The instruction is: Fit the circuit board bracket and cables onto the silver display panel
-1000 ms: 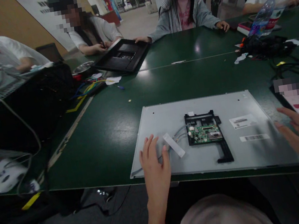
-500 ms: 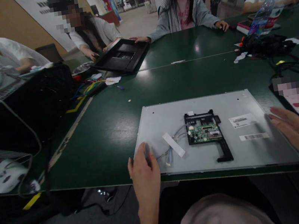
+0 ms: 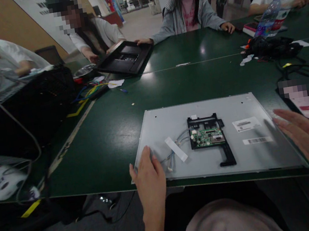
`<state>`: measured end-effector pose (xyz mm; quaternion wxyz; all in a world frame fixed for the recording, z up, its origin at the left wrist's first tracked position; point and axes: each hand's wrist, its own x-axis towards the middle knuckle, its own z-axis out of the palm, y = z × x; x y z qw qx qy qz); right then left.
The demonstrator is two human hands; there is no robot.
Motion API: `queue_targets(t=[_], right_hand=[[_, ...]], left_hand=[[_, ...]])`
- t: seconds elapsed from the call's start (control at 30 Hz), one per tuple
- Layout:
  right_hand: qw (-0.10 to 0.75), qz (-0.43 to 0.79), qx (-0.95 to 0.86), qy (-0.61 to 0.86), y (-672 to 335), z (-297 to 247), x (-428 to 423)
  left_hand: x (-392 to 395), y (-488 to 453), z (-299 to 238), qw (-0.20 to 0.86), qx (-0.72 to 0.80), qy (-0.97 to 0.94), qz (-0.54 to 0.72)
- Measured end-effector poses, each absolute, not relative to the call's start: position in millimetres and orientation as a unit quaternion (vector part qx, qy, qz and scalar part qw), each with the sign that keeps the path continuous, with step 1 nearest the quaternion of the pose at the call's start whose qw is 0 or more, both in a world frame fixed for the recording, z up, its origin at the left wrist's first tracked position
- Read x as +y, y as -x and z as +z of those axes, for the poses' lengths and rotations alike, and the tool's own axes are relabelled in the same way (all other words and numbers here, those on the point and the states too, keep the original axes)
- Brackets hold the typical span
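Single head cam looks forward and down from above the wearer's lap (image 3: 230,220), across the green table (image 3: 111,138), left hand (image 3: 149,175), right hand (image 3: 304,134) and panel (image 3: 156,128) close up low, people (image 3: 191,12) farther off up top.

Grey panel (image 3: 162,126) flat on table (image 3: 111,138); green circuit board (image 3: 207,136) in black bracket (image 3: 229,154).

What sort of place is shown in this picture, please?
Probably a shared workroom or training room: several people are around a large green table, which holds a grey panel with an exposed circuit board and loose coloured wires.
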<state>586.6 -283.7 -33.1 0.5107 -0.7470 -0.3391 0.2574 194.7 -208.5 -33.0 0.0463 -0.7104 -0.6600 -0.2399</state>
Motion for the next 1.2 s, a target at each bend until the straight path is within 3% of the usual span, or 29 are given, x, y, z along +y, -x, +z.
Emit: queue_targets(t=[0.1,0.27,0.77,1.2], right_hand=[[0.552,0.325,-0.292,0.71,-586,-31,-281],[0.592,0.339,-0.268,0.681,-581,-29,-280],[0.586,0.362,-0.277,0.67,-565,-27,-276],[0.567,0.403,-0.332,0.637,-558,-37,-273]], left_hand=[[-208,-195,-35,0.051,-0.665,0.706,-0.239],[-206,-195,-35,0.052,-0.67,0.7,-0.24],[-201,-189,-39,0.05,-0.698,0.676,-0.23],[-209,-201,-40,0.076,-0.629,0.696,-0.337]])
